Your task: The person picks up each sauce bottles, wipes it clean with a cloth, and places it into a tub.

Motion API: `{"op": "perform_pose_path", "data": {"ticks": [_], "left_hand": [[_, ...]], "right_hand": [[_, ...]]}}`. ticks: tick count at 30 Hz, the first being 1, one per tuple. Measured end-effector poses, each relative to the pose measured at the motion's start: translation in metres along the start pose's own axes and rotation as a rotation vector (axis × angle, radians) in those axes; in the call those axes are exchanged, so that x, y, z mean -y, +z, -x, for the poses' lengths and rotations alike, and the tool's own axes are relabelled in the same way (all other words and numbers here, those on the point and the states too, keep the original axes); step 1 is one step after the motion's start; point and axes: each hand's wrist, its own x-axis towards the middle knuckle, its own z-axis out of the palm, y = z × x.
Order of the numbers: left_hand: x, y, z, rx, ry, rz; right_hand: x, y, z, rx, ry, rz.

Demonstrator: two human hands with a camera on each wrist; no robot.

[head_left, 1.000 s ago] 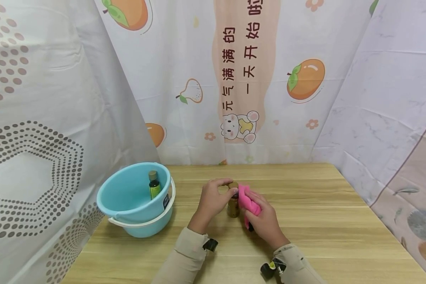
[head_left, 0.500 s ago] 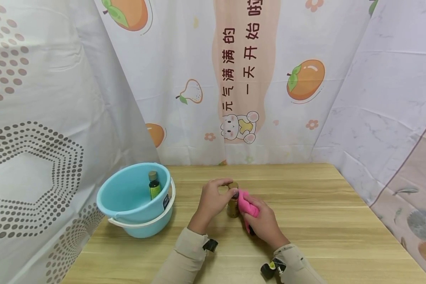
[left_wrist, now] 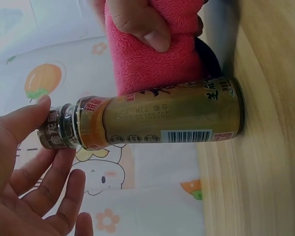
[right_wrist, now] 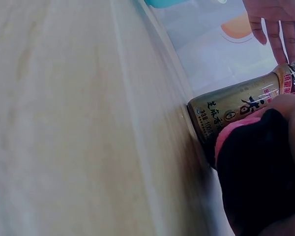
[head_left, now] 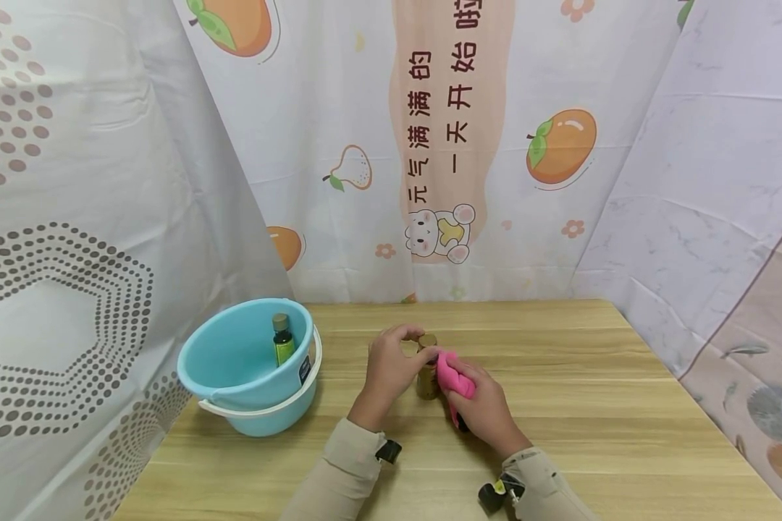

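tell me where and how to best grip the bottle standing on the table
Probably pinch the neck, just below the cap, from the person's left: the upright bottle narrows there, and the right hand holds a pink cloth at its right side.

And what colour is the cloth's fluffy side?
The fluffy side is pink, clearest from the left wrist.

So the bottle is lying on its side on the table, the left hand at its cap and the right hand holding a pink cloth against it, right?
Not quite: the bottle stands upright on the table, as the head view shows. The left hand is indeed at its cap, and the right hand does hold a pink cloth against it.
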Motion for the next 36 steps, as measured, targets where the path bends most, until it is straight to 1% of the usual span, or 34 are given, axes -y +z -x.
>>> {"op": "perform_pose_path", "data": {"ticks": [5,13,16,20,23,27,28,29,34,36], "left_hand": [[0.002,-0.001,-0.001,0.017,0.005,0.003],[0.003,-0.002,-0.003,0.067,-0.009,0.031],[0.004,-0.002,-0.003,0.085,-0.011,0.045],[0.004,-0.003,-0.003,0.106,-0.014,0.064],[0.004,-0.004,-0.003,0.118,-0.018,0.081],[0.004,-0.004,-0.003,0.128,-0.017,0.088],[0.004,-0.004,-0.003,0.13,-0.017,0.088],[0.004,-0.004,-0.003,0.132,-0.015,0.087],[0.004,-0.004,-0.003,0.138,-0.017,0.086],[0.003,-0.004,-0.003,0.138,-0.016,0.087]], "right_hand": [[0.001,0.0,0.0,-0.024,-0.022,-0.012],[0.002,0.0,-0.001,-0.097,-0.118,-0.082],[0.003,-0.001,0.0,-0.118,-0.147,-0.129],[0.007,-0.003,0.001,-0.133,-0.175,-0.217],[0.008,-0.003,0.001,-0.139,-0.189,-0.252],[0.008,-0.003,0.001,-0.128,-0.193,-0.26],[0.013,-0.004,0.003,-0.12,-0.191,-0.253],[0.013,-0.004,0.003,-0.114,-0.188,-0.248],[0.011,-0.003,0.003,-0.098,-0.185,-0.199],[0.004,-0.002,0.001,-0.089,-0.179,-0.18]]}}
